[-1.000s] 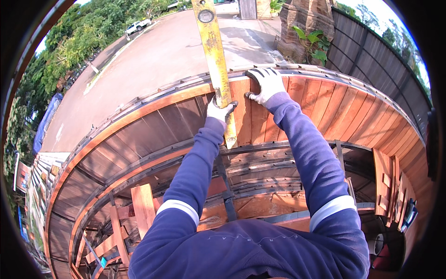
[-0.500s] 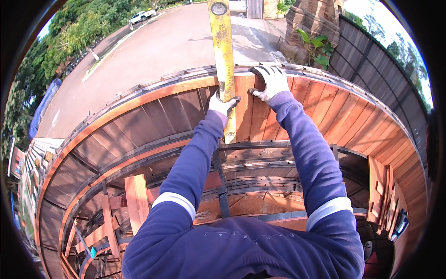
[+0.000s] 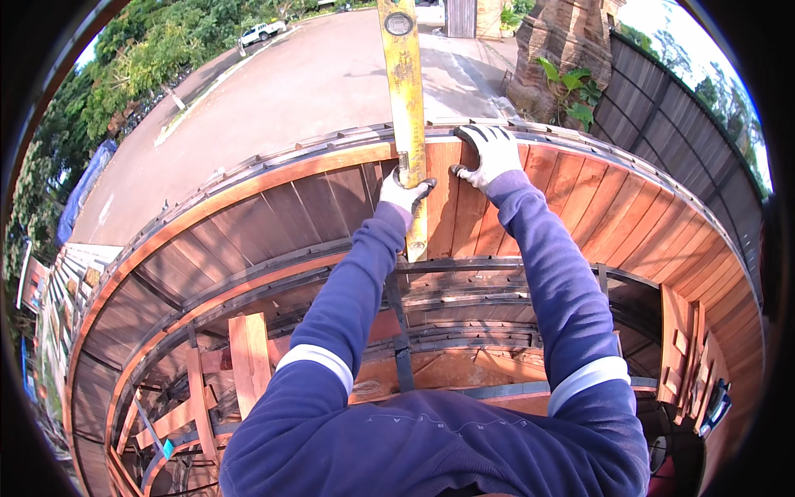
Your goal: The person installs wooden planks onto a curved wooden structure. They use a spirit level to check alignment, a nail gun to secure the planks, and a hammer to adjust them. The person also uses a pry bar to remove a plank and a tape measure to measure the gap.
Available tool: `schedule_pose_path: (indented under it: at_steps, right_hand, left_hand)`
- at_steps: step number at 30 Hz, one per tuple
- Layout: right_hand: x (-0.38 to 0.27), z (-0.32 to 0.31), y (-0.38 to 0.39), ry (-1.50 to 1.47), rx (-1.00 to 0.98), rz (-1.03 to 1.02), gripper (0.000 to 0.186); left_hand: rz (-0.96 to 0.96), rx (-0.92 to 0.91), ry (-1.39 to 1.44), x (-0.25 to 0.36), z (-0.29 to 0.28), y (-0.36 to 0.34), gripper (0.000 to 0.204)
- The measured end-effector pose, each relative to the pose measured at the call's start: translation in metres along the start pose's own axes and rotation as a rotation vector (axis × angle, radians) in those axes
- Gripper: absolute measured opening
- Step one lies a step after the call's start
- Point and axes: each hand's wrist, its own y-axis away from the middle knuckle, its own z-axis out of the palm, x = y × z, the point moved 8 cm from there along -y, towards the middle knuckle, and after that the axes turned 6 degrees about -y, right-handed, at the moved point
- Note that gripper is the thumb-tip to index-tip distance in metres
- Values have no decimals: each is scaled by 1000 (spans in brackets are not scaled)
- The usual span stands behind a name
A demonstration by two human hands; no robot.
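A long yellow spirit level stands lengthwise across the curved band of wooden boards, its lower end at the dark inner rim. My left hand, in a white glove with dark fingertips, grips it near the lower part, thumb over its face. To its right my right hand, gloved the same way, rests on the outer metal edge. Its fingers hook over that edge and its thumb lies apart on the reddish boards. I cannot see anything held in it.
Below runs a framework of curved dark metal rails. Loose planks lie lower left, and short wooden pieces stand at right with a blue tool. Beyond the rim are a paved yard, a tree trunk and a dark fence.
The whole view has shifted slightly down and to the right. Both hands keep their places on the spirit level and the edge.
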Motion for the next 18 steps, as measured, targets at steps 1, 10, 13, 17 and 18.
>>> schedule_pose_path:
  at_steps: [1, 10, 13, 17, 18]
  right_hand:
    - [0, 0, 0, -5, -4, 6, 68]
    - [0, 1, 1, 10, -18, 2, 68]
    - [2, 1, 1, 7, -24, 6, 69]
    - [4, 5, 0, 6, -23, 5, 70]
    - [4, 5, 1, 9, -27, 6, 70]
  left_hand:
    - [3, -2, -1, 0, 0, -1, 37]
    - [29, -6, 1, -2, 0, -1, 36]
    - [14, -9, 21, -2, 1, -1, 36]
    - [-11, -13, 43, -8, -1, -4, 36]
    - [-15, -12, 43, -8, -2, -4, 36]
